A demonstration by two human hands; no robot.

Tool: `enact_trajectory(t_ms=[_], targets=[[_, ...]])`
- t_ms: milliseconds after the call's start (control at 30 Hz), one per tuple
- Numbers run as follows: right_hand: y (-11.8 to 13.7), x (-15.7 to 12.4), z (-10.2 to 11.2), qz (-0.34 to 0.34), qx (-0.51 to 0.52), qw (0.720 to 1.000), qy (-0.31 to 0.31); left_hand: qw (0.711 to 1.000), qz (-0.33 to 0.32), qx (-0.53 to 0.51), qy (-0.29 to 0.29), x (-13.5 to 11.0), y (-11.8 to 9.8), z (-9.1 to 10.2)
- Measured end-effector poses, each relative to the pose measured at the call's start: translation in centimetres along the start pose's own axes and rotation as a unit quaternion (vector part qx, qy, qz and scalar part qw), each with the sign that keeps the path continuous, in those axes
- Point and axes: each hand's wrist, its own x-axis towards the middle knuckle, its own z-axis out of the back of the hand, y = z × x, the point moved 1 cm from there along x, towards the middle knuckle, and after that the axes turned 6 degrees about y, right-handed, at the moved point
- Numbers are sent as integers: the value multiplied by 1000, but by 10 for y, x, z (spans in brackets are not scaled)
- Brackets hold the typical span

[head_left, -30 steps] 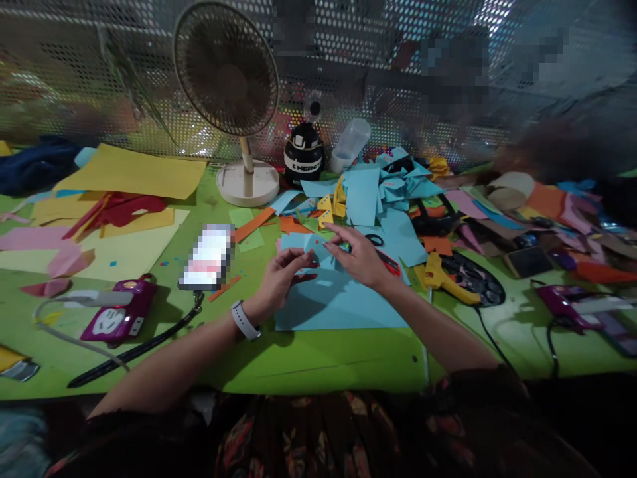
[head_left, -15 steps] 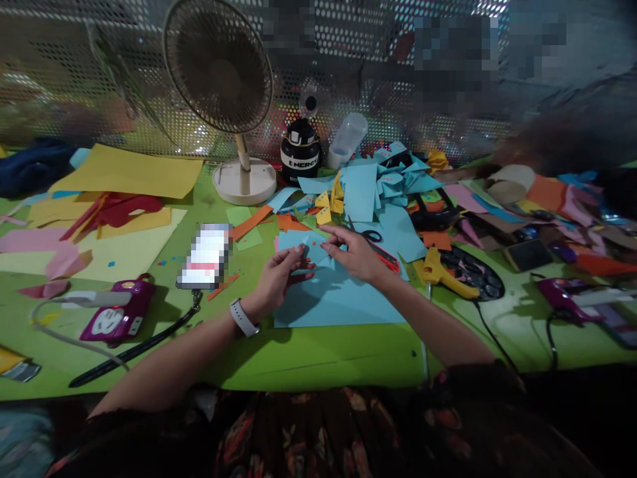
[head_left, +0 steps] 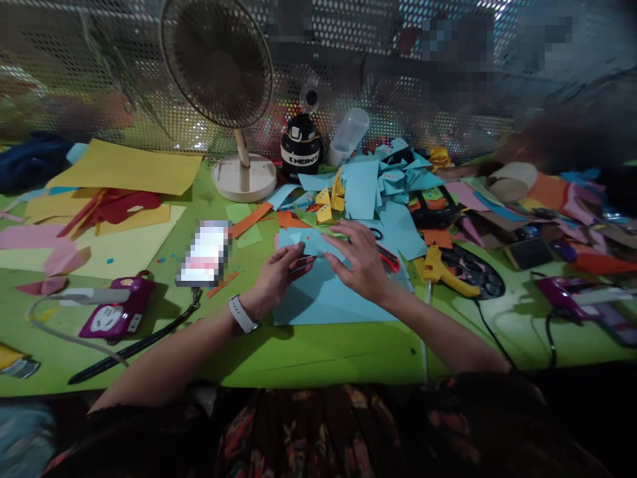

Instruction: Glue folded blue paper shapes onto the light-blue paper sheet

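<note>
Above a large light blue paper sheet (head_left: 328, 302), my left hand (head_left: 279, 275) pinches a small light blue paper piece (head_left: 312, 244) between thumb and fingers. Blue on blue makes its outline hard to make out. A tiny orange bit (head_left: 307, 237) shows at this piece. My right hand (head_left: 361, 262) is just to the right, fingers apart and bent toward the piece; no grip on it shows. Under and beyond the right hand lie dark-handled scissors (head_left: 375, 234) and a red cutter (head_left: 389, 259), both partly covered.
Folded blue paper shapes (head_left: 393, 176) and yellow ones (head_left: 324, 206) lie behind the hands. A yellow glue gun (head_left: 440, 272) rests at right. At left are a phone (head_left: 205, 253), a purple power strip (head_left: 118, 309) and a fan (head_left: 243, 179). A black bottle (head_left: 301, 149) stands behind.
My right hand has drawn slightly toward me, and its fingers have spread from their closer pose at the paper. The left hand has barely moved and keeps its pinch.
</note>
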Motion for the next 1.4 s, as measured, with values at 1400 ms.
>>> enact_trajectory(t_ms=[1400], targets=[[27,8,-41,132,-166,976,57,999,-33,14,-3,3,3,-1]])
